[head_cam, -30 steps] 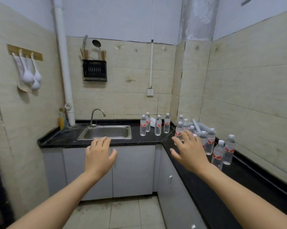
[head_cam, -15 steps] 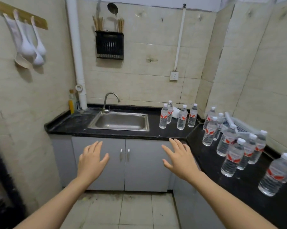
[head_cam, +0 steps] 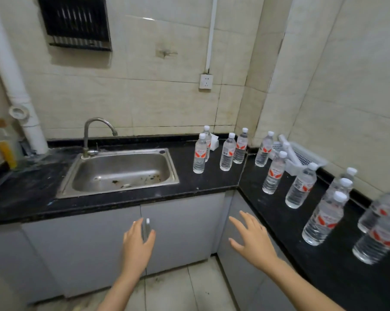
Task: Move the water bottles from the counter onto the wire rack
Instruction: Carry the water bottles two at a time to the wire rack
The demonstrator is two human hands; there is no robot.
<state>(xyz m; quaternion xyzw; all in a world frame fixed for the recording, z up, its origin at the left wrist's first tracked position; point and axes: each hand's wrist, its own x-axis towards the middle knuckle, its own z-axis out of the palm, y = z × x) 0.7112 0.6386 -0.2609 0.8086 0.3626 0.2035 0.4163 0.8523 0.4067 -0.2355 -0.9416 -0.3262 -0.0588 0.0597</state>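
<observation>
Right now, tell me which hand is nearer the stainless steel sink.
Left. The left hand hovers directly below the stainless steel sink, the right hand farther off to its lower right.

- The black desk [head_cam: 212,182] runs in an L along two tiled walls.
- A steel sink [head_cam: 122,166] is set into its left arm, with a tap [head_cam: 85,135] at the back rim.
- Four water bottles [head_cam: 227,153] stand upright just right of the sink, with a white packet [head_cam: 214,142] behind them.
- More upright bottles [head_cam: 300,189] stand along the right arm.
- A white basket [head_cam: 306,157] lies against the right wall.
- A blurred yellow bottle [head_cam: 6,151] stands at the far left.
</observation>
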